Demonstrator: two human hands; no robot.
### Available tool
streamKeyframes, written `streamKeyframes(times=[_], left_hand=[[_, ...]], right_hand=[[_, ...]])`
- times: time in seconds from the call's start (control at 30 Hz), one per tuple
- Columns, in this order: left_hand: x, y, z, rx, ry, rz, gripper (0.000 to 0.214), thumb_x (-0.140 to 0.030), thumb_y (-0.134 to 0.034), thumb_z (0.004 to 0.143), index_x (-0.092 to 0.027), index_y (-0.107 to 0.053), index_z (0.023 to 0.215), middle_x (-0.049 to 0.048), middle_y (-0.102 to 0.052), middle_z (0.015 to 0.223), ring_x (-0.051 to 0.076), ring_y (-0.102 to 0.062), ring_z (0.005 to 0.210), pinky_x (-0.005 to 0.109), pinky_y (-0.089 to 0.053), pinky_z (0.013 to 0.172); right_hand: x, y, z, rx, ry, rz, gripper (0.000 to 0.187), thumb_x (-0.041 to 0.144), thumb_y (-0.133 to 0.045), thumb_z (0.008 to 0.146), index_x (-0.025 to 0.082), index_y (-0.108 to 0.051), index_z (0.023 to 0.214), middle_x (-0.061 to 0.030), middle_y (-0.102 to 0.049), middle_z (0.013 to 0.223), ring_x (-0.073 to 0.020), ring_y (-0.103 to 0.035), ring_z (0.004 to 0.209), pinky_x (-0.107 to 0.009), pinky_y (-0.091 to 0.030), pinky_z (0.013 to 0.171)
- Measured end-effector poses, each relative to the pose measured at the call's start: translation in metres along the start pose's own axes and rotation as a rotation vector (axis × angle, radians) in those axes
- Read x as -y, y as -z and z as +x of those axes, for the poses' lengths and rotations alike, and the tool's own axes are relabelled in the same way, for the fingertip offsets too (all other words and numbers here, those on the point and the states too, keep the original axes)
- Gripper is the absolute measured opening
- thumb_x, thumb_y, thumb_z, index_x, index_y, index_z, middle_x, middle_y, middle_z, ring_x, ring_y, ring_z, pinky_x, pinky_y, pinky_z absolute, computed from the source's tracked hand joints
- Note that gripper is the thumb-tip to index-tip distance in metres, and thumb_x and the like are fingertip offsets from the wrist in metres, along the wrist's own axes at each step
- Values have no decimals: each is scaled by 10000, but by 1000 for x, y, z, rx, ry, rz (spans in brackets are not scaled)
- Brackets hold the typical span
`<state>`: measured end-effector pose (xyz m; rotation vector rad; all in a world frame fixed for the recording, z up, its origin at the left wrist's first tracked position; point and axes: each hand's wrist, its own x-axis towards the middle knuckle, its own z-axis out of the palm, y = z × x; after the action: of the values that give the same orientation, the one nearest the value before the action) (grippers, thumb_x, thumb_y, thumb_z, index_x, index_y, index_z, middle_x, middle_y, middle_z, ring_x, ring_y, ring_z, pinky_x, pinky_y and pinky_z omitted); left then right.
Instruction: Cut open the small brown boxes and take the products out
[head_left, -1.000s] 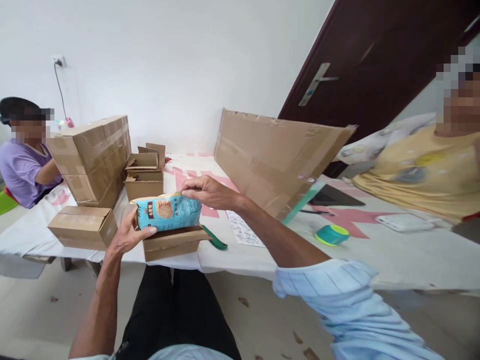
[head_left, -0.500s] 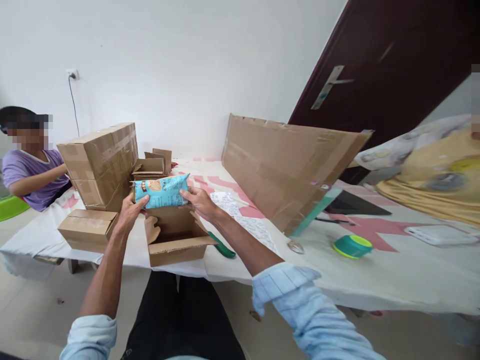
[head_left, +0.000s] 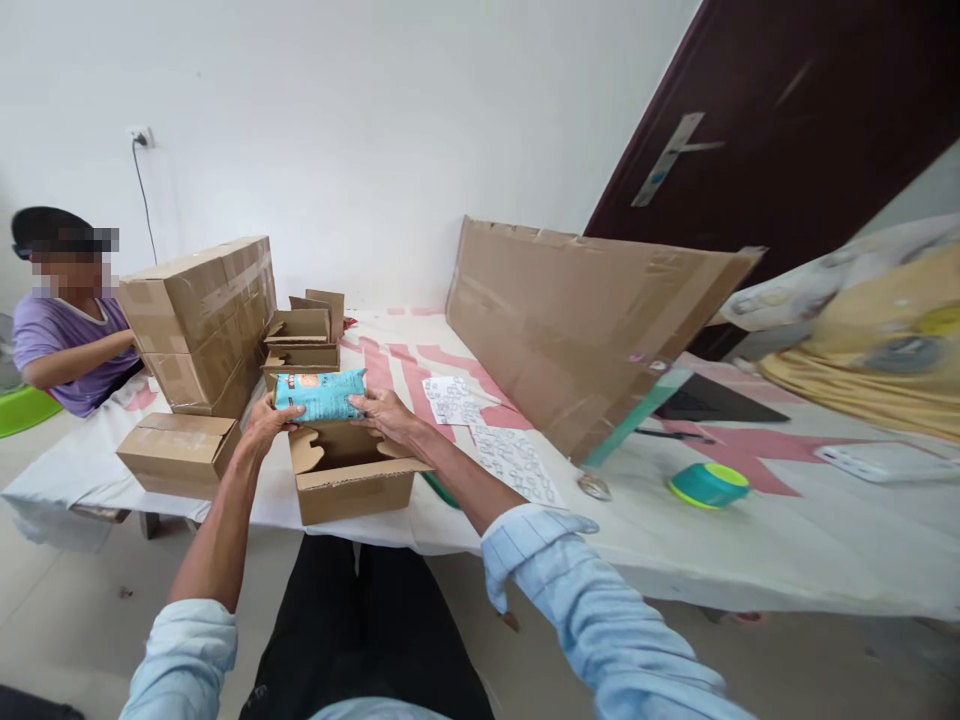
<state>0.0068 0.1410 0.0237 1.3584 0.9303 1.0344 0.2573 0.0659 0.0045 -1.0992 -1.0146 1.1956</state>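
A blue snack packet (head_left: 320, 394) is held level between both hands, just above the far edge of an open small cardboard box (head_left: 352, 482) at the table's near edge. My left hand (head_left: 266, 422) grips the packet's left end. My right hand (head_left: 385, 413) grips its right end, fingers curled around it. The box's flaps stand open and its inside looks empty.
A closed small box (head_left: 178, 453) lies left of the open one. Behind stand a big taped carton (head_left: 202, 320) and stacked open boxes (head_left: 300, 342). A large cardboard sheet (head_left: 577, 330) leans to the right. Printed papers (head_left: 487, 430), a teal tape roll (head_left: 708, 484) and two other people are around the table.
The packet has come down from chest height toward the open box, both hands moving with it. The view shifted slightly left and down.
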Motion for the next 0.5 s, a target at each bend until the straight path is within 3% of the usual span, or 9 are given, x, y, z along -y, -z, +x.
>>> streamKeyframes(times=[0.3,0.5], left_hand=[[4,0,4,-14,39,-36,600,-374,-1025,406,-143,-724,871,39,-758,754,156,-692,616,250,-547,579],[-8,-3,0,-18,-75,-105,651,-400,-1035,419,-148,-734,938,52,-775,843,176,-709,677,265,-567,570]], right_hand=[[-2,-2,3,-21,3,-25,448,474,-991,645,220,-695,865,-37,-784,900,-214,-749,895,-367,-667,821],[10,-7,-2,-19,120,37,544,585,-960,598,234,-682,906,-30,-798,942,-232,-760,945,-402,-651,898]])
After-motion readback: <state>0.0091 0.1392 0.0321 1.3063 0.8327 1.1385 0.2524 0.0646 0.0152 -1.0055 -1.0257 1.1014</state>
